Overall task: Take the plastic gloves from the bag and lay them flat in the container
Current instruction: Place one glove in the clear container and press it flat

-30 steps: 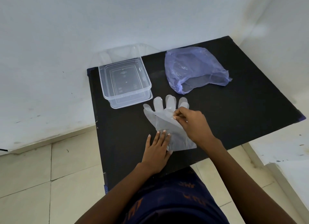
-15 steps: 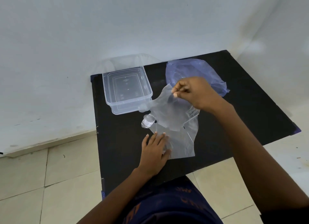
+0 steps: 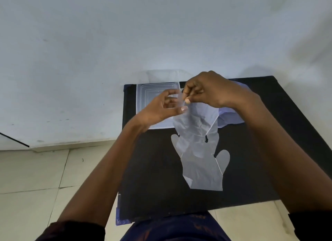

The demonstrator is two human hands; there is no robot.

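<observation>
Here, right hand (image 3: 210, 91) and left hand (image 3: 161, 109) both pinching gloves (image 3: 197, 132) aloft.

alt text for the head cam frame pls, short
Both hands, the left hand and the right hand, pinch the top of clear plastic gloves and hold them up so they hang over a black table. Behind the hands sit a clear plastic container and a purple plastic bag, near a white wall.

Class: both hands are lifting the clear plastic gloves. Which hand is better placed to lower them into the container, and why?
Probably the left hand: it hovers directly over the clear rectangular plastic container while pinching the thin transparent plastic gloves. The right hand pinches them too, but sits nearer the purple plastic bag.
</observation>
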